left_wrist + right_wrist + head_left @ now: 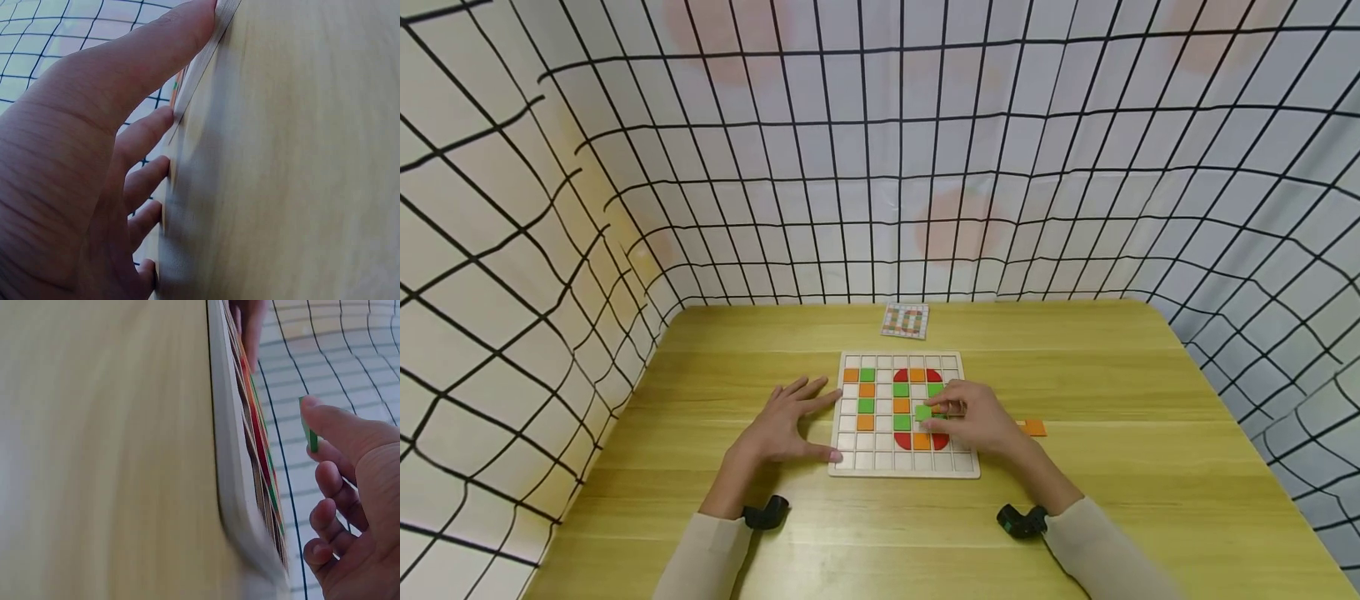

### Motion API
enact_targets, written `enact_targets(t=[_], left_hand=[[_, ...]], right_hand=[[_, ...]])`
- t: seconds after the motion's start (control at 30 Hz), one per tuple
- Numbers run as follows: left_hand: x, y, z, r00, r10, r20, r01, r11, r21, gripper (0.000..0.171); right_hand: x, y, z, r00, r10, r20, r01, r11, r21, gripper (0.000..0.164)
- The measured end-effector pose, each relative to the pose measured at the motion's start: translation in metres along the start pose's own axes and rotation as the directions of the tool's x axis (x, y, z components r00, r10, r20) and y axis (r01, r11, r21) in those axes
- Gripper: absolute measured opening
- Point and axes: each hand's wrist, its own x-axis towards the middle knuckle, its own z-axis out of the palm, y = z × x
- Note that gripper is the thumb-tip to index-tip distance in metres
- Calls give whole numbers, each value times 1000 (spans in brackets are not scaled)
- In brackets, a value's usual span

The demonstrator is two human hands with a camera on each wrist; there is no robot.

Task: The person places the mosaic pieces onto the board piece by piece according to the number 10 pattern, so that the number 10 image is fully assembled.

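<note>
A white gridded board (856, 461) lies on the table, bearing orange and green square tiles and red rounded corner tiles. Between thumb and index finger, my right hand (973, 417) pinches a green square tile (309, 428), held above the right part of the board. In the right wrist view the tile stands apart from the board's surface. My left hand (782, 425) is spread at the board's left edge, its thumb and index finger touching that edge. The left wrist view shows the thumb (156, 47) against the board's side, the other fingers stretched out along the table.
Behind the board lies a small card (905, 321) printed with a coloured grid pattern. An orange tile (1034, 427) is on the wooden table (880, 533) to the right, partly behind my right wrist. White cloth with black grid lines (880, 167) encloses the table's back and sides.
</note>
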Motion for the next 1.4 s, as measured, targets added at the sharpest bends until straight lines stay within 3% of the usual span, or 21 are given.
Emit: enact_targets(t=[0.33, 0.77, 1.0, 1.4], left_hand=[[-1, 0, -1, 1000, 8, -5, -8, 1000, -2, 104], [0, -2, -1, 1000, 4, -2, -4, 1000, 18, 104], [2, -3, 0, 1000, 6, 1, -6, 1000, 17, 104], [1, -2, -1, 1000, 6, 6, -6, 1000, 15, 104]], right_hand=[[16, -18, 35, 996, -58, 61, 60, 998, -24, 23], [16, -40, 69, 996, 17, 85, -12, 998, -65, 25], [18, -39, 78, 996, -61, 68, 71, 986, -148, 29], [17, -37, 80, 994, -87, 58, 96, 983, -157, 23]])
